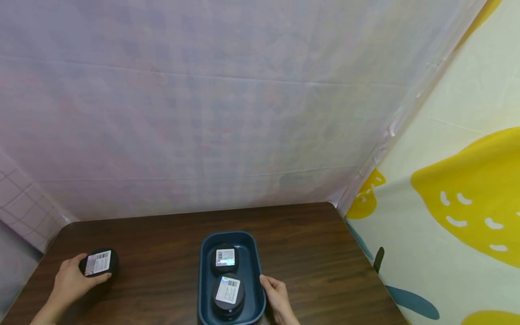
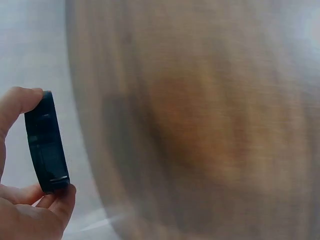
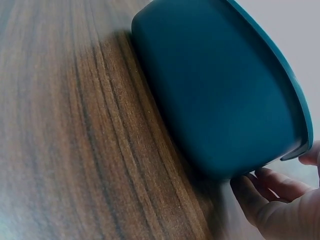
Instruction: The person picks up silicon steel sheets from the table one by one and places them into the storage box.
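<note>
At the left of the table, my left hand (image 1: 72,279) grips a round black container (image 1: 92,272) by its sides, thumb and fingers on opposite edges. A white barcode label covers part of its top. In the left wrist view this container (image 2: 47,145) is seen edge-on, with the table surface apart from it. My right hand (image 1: 279,299) holds the right side of a dark blue tray (image 1: 201,275). The right wrist view shows the thumb by the tray's rim (image 3: 295,82) and fingers under its wall. Inside the tray are black labelled containers, a far one (image 1: 225,268) and a near one (image 1: 229,311).
The brown wood-patterned table (image 1: 158,262) extends around the tray. Behind it hangs a pale checked sheet (image 1: 203,135). A lemon-print sheet (image 1: 455,117) borders the right edge, and white tile-patterned covering (image 1: 20,198) is at the left.
</note>
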The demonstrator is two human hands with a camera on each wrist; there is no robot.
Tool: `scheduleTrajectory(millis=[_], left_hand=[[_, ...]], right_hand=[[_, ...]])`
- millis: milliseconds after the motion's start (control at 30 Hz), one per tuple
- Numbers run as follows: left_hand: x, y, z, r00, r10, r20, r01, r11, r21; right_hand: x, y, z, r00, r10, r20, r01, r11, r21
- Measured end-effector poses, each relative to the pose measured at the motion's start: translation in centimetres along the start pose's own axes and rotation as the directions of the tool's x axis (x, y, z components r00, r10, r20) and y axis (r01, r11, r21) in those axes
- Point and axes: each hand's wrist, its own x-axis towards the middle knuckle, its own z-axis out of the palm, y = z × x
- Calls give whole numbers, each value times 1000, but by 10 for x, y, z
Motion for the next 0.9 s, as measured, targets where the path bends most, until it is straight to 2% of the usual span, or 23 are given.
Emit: scheduleTrajectory(millis=[300, 433, 900], left_hand=[[15, 33, -26, 997, 54, -54, -55, 998, -21], [20, 45, -35, 997, 61, -56, -63, 998, -22], [25, 69, -53, 995, 54, -88, -57, 998, -32]], right_hand=[[-2, -4, 1, 1000, 14, 8, -14, 1000, 12], [0, -2, 1, 1000, 11, 5, -11, 1000, 11], [2, 2, 2, 1000, 3, -9, -3, 1000, 0]])
